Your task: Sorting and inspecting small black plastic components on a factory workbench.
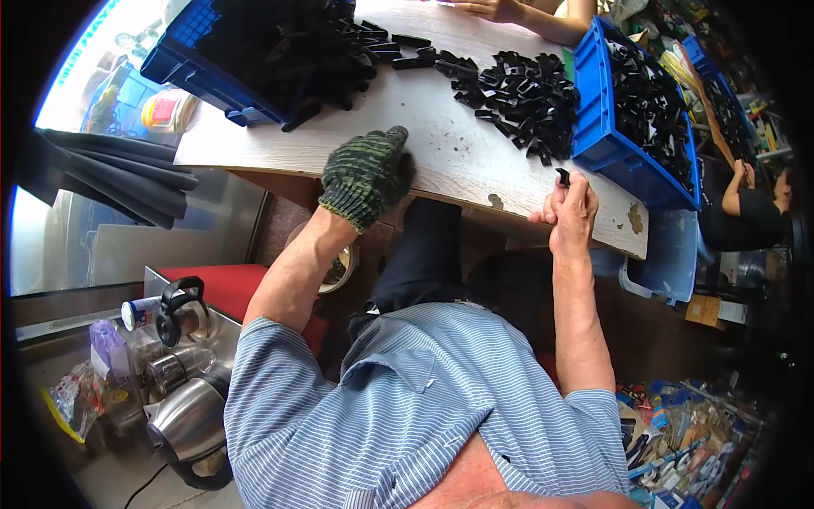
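My left hand [363, 176], in a dark green and black knitted glove, is at the table's near edge. Its fingers are curled in, and whatever they may hold is hidden beneath the glove. Bare, my right hand [573, 212] is at the near edge further right, pinching a small black plastic part [562, 176] between thumb and fingers. A heap of similar small black parts [530, 97] lies just beyond it. Longer black pieces [331, 64] spill over the table from a tilted blue crate [216, 89] at the far left.
On the right stands a blue crate [593, 110] full of small black parts. Another person's forearm [555, 25] rests across the white table [424, 110]. A lower-left counter holds a steel kettle [191, 420]. A further person [750, 212] is at the far right.
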A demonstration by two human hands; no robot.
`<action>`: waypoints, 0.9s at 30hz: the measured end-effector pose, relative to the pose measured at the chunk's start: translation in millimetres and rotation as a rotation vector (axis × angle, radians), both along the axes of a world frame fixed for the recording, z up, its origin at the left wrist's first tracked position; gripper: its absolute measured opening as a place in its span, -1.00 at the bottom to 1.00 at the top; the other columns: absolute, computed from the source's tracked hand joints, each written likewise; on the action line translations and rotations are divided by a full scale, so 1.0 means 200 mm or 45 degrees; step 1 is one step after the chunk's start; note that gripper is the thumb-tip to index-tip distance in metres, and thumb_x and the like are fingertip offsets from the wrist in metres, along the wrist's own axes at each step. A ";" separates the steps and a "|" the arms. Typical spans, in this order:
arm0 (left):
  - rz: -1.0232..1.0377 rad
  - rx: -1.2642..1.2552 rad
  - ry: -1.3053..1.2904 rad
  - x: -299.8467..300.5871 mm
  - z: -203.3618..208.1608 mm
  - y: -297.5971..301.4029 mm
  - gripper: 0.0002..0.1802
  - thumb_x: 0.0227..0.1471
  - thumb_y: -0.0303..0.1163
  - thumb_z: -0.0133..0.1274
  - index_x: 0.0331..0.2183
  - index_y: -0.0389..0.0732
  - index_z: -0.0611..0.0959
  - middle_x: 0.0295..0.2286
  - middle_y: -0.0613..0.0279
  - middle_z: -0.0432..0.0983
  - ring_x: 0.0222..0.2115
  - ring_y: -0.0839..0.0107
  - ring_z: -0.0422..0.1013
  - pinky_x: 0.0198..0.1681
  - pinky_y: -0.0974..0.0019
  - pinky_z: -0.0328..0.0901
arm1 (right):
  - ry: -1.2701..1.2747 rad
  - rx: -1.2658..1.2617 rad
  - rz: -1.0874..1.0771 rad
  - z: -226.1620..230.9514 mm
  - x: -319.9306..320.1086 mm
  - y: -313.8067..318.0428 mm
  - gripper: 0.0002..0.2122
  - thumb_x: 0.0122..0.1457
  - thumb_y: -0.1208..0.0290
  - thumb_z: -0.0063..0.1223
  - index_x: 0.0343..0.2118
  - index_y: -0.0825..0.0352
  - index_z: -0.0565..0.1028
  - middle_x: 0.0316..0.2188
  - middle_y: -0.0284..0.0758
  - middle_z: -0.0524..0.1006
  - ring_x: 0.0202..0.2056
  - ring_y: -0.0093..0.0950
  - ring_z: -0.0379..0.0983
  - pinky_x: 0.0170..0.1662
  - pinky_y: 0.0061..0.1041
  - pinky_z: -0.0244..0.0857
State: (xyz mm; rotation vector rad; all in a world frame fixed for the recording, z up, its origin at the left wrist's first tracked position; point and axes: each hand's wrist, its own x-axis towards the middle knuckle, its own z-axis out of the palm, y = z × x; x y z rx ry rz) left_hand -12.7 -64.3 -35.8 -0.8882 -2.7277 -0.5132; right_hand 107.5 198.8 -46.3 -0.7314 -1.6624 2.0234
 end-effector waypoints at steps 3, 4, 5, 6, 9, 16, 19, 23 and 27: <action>-0.183 0.020 -0.092 0.00 0.02 0.07 -0.83 -0.07 -0.32 0.09 -0.39 -0.18 0.60 -0.50 0.00 0.53 -0.43 0.00 0.49 -0.33 -0.01 0.38 | 0.007 -0.010 0.002 -0.01 0.01 0.02 -0.65 0.30 0.11 -0.19 -0.57 0.22 0.33 -0.82 -0.55 0.05 -0.79 -0.65 0.06 -0.71 -0.47 0.34; -0.263 0.036 -0.181 -0.02 0.01 0.07 -0.84 -0.10 -0.37 0.11 -0.39 -0.20 0.60 -0.48 -0.01 0.53 -0.42 -0.02 0.48 -0.30 0.00 0.38 | 0.009 -0.007 -0.001 -0.01 0.01 0.01 -0.65 0.30 0.11 -0.19 -0.57 0.22 0.33 -0.82 -0.55 0.05 -0.79 -0.65 0.06 -0.71 -0.47 0.34; -0.261 0.037 -0.176 -0.03 0.00 0.07 -0.84 -0.10 -0.37 0.11 -0.39 -0.20 0.60 -0.48 -0.01 0.53 -0.42 -0.02 0.48 -0.30 0.00 0.38 | -0.007 -0.013 -0.008 0.00 0.02 0.01 -0.65 0.30 0.12 -0.19 -0.56 0.22 0.33 -0.81 -0.55 0.06 -0.79 -0.65 0.07 -0.71 -0.47 0.34; -0.386 0.092 -0.154 -0.05 -0.02 0.07 -0.84 -0.10 -0.38 0.12 -0.38 -0.20 0.61 -0.47 -0.01 0.53 -0.40 -0.03 0.48 -0.30 0.01 0.37 | -0.023 -0.020 -0.014 0.01 0.02 0.00 -0.66 0.29 0.12 -0.19 -0.56 0.22 0.33 -0.81 -0.55 0.06 -0.79 -0.65 0.07 -0.71 -0.47 0.34; -0.455 0.140 0.042 -0.05 -0.02 0.10 -0.84 -0.05 -0.41 0.12 -0.34 -0.21 0.61 -0.45 0.01 0.54 -0.38 -0.01 0.47 -0.30 0.02 0.38 | -0.025 -0.016 -0.021 0.00 0.02 0.01 -0.67 0.28 0.13 -0.18 -0.55 0.23 0.34 -0.81 -0.54 0.08 -0.79 -0.65 0.07 -0.72 -0.47 0.34; -0.333 0.918 -0.540 0.18 -0.05 0.34 -0.85 0.09 -0.39 0.12 -0.28 -0.22 0.60 -0.40 0.02 0.55 -0.33 0.06 0.51 -0.28 0.11 0.36 | -0.049 -0.072 -0.099 0.00 0.01 0.00 -0.66 0.28 0.10 -0.22 -0.48 0.28 0.35 -0.77 -0.47 0.17 -0.81 -0.63 0.09 -0.75 -0.46 0.33; -0.484 1.115 -0.783 0.23 -0.07 0.48 -0.79 0.19 -0.31 0.01 -0.22 -0.23 0.59 -0.36 0.00 0.54 -0.33 0.01 0.50 -0.26 0.11 0.36 | -0.005 -0.123 -0.085 -0.03 0.00 0.01 -0.66 0.27 0.10 -0.21 -0.47 0.30 0.36 -0.77 -0.47 0.17 -0.81 -0.63 0.09 -0.75 -0.45 0.32; -0.567 0.934 -0.768 0.26 -0.15 0.63 -0.74 0.22 -0.29 -0.05 -0.12 -0.21 0.54 -0.30 -0.05 0.53 -0.27 -0.06 0.47 -0.26 0.01 0.34 | -0.053 -0.092 -0.129 0.01 0.02 -0.01 -0.68 0.26 0.11 -0.20 -0.45 0.26 0.38 -0.70 -0.44 0.23 -0.77 -0.61 0.13 -0.71 -0.46 0.33; -0.661 0.836 -0.434 0.27 -0.20 0.69 -0.74 0.23 -0.29 -0.08 -0.13 -0.23 0.54 -0.24 -0.04 0.51 -0.26 -0.06 0.46 -0.26 0.01 0.35 | 0.020 0.003 -0.151 0.02 0.01 -0.02 -0.68 0.28 0.14 -0.20 -0.53 0.24 0.37 -0.79 -0.48 0.17 -0.79 -0.61 0.08 -0.71 -0.56 0.05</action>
